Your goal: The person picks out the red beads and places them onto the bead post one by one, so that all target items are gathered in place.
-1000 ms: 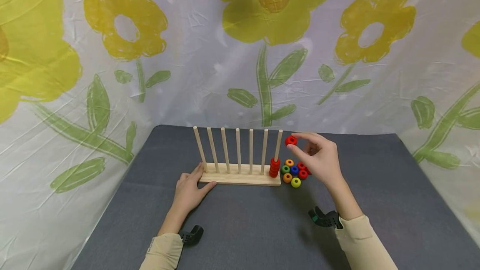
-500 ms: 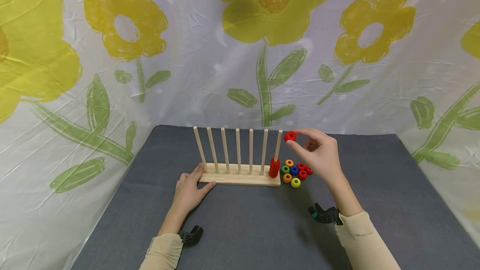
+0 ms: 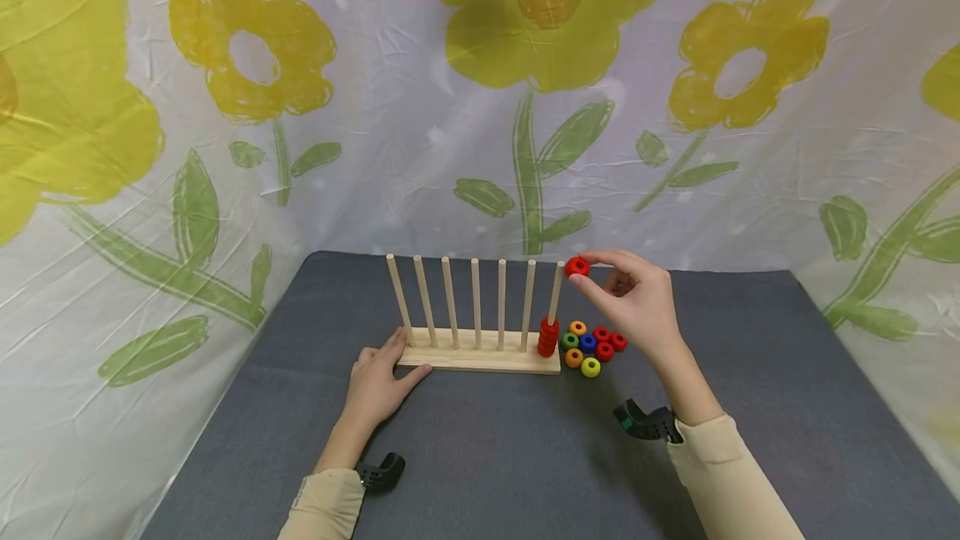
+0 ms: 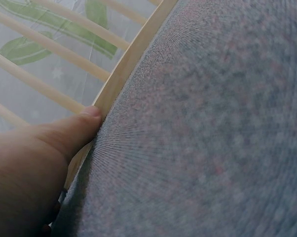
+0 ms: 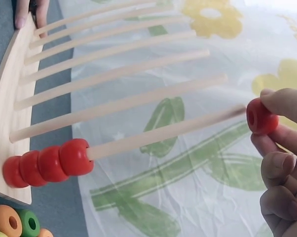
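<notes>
On the dark table we see a patterned cloth hanging behind the far edge, printed with yellow flowers and green leaves. Two pale sleeves reach in from the near side, and at each wrist there is a black band, the left band and the right band. Just beyond the right end of the wooden rack we find a cluster of loose beads: three red, two orange, one green, one blue and one yellow, the yellow nearest us. They lie below and to the left of the right hand.

That hand pinches a single red bead between thumb and fingers, up beside the tip of the rightmost peg. In the right wrist view we see the bead's hole turned towards the peg's end; we cannot tell whether the two touch. Our left hand holds the left end of the rack's base, its thumb along the near edge.

The rack has seven upright pegs in a row; four stacked red beads sit at the foot of the rightmost, while the other six are bare.
</notes>
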{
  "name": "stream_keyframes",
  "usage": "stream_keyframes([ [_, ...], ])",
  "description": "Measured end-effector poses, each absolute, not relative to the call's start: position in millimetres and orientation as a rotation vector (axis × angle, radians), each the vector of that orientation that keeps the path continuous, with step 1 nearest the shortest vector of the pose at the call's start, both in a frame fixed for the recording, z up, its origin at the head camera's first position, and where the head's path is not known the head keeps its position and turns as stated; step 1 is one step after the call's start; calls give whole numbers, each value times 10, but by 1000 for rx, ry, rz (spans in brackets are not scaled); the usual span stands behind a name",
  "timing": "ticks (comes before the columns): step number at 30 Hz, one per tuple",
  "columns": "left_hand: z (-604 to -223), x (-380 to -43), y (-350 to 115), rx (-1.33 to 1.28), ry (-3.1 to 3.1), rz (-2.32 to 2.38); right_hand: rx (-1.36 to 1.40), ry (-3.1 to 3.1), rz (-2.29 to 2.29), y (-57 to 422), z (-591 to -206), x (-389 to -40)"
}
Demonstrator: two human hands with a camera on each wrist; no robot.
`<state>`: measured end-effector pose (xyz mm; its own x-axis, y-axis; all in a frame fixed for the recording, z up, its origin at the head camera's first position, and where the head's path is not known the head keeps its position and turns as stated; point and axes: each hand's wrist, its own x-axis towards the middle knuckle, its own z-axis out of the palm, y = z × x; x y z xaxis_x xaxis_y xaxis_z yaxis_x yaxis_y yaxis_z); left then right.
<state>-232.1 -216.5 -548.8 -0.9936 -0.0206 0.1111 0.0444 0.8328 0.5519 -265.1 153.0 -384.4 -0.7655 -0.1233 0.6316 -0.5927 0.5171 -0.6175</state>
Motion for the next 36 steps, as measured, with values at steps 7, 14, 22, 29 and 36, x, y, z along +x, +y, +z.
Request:
stream_keyframes([
  [7,-5483,-2314,-2165,-21,-2898,-867,591,-2232,1215,1498,-3827,-2672],
  [14,-5494,-2326,-2160,-20,-2905,-864,600,-2242,1219,1450,-3816,-2711],
  [22,-5498,-2329,-2162,-23,-2916,-849,621,-2257,1185,1403,-3790,-2734],
  [29,-5503,-2333,-2168,-19,-2917,-837,617,-2275,1176,1387,-3787,-2756],
  [36,-5490,-2334,-2165,-27,-2916,-844,626,-2296,1180,1401,-3854,-2777],
])
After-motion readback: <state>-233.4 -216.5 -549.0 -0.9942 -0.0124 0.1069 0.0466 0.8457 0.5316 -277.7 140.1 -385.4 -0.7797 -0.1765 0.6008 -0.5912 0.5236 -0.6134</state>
